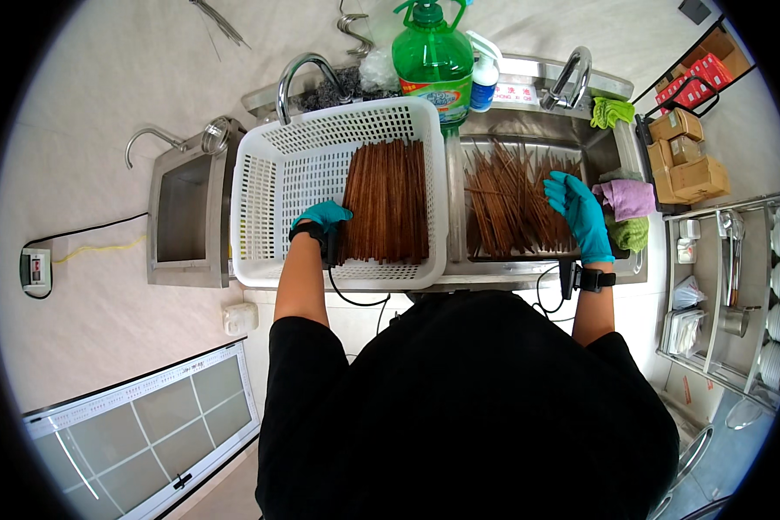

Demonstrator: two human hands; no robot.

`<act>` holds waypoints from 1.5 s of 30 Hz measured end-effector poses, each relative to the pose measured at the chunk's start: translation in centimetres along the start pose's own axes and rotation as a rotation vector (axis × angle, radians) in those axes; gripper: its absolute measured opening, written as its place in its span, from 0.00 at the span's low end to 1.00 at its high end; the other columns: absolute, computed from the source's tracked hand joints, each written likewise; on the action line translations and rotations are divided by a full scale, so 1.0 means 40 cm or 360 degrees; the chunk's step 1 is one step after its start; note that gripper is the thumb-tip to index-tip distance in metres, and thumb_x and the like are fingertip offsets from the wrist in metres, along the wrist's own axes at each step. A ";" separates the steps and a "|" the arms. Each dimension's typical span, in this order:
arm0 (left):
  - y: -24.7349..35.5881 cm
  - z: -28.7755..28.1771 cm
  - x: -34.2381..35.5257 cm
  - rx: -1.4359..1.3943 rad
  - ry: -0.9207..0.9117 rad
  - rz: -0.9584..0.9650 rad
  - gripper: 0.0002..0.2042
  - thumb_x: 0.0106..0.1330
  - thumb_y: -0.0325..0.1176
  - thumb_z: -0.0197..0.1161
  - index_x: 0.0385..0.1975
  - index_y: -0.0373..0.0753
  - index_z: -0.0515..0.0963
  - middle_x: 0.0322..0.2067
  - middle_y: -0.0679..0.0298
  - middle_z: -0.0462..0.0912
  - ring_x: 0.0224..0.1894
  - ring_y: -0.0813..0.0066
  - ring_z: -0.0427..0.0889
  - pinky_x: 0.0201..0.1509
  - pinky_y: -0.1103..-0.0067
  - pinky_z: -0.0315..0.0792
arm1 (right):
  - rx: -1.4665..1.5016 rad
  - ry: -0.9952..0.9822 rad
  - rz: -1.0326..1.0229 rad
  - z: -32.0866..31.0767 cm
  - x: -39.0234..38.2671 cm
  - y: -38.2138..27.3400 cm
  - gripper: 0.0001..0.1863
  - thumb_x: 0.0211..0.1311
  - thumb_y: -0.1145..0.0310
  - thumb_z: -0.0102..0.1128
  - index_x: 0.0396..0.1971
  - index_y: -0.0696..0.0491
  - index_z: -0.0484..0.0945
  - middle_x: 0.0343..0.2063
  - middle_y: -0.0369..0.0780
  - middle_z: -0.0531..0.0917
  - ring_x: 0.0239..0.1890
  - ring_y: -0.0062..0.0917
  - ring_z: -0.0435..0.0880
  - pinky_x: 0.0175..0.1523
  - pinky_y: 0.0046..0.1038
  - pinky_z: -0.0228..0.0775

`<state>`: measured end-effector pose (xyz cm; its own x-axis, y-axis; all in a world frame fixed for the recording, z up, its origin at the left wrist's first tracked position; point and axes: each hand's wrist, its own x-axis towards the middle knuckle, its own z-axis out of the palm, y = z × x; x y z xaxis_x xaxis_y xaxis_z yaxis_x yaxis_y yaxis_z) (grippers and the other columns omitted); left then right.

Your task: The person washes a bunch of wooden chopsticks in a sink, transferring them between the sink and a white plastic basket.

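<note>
My left hand (324,217), in a teal glove with a dark wrist device, lies against the left edge of long brown wooden sticks (385,199) laid lengthwise in a white perforated plastic basket (260,165). Most of its fingers are hidden, so I cannot tell whether they grip. My right hand (575,208), also gloved, hovers at the right side of a looser, crisscrossed heap of similar sticks (503,199) in the steel sink (607,152). Its fingers are extended and slightly curved, with nothing visible held in them.
Faucets (581,69), a green jug (432,56) and a spray bottle (484,78) line the back. Purple (626,196) and green (628,234) cloths drape the right edge. Boxes (693,173) and a shelf rack (702,338) stand right; a small steel basin (182,208) is left.
</note>
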<state>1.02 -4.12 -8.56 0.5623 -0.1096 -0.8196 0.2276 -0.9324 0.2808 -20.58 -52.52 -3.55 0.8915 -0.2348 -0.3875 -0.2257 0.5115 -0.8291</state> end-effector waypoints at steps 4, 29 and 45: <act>-0.106 -0.018 0.028 -0.0945 -0.0516 0.0129 0.12 0.58 0.37 0.60 0.38 0.37 0.76 0.33 0.51 0.81 0.34 0.60 0.82 0.41 0.69 0.78 | -0.0041 -0.0073 0.0003 0.009 0.006 0.002 0.22 0.63 0.58 0.48 0.50 0.57 0.71 0.44 0.42 0.79 0.44 0.25 0.78 0.48 0.23 0.70; 0.011 0.048 0.009 -0.0292 0.0370 0.0093 0.38 0.44 0.65 0.63 0.43 0.32 0.73 0.36 0.52 0.80 0.35 0.58 0.79 0.37 0.69 0.75 | -0.0148 -0.0054 0.0028 0.075 -0.006 0.011 0.20 0.63 0.57 0.47 0.47 0.56 0.74 0.42 0.40 0.80 0.41 0.23 0.79 0.46 0.21 0.70; 0.098 0.099 -0.011 0.0076 0.0153 0.0388 0.38 0.54 0.54 0.58 0.57 0.31 0.60 0.58 0.45 0.59 0.51 0.48 0.71 0.52 0.65 0.70 | -0.0149 -0.0087 0.0052 0.049 0.000 0.038 0.21 0.63 0.57 0.48 0.48 0.56 0.73 0.43 0.40 0.80 0.43 0.23 0.79 0.47 0.23 0.69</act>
<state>-1.47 -9.10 -9.07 0.6695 -0.3021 -0.6786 0.0395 -0.8978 0.4386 -20.15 -50.11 -4.04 0.9026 -0.1724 -0.3944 -0.2884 0.4381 -0.8514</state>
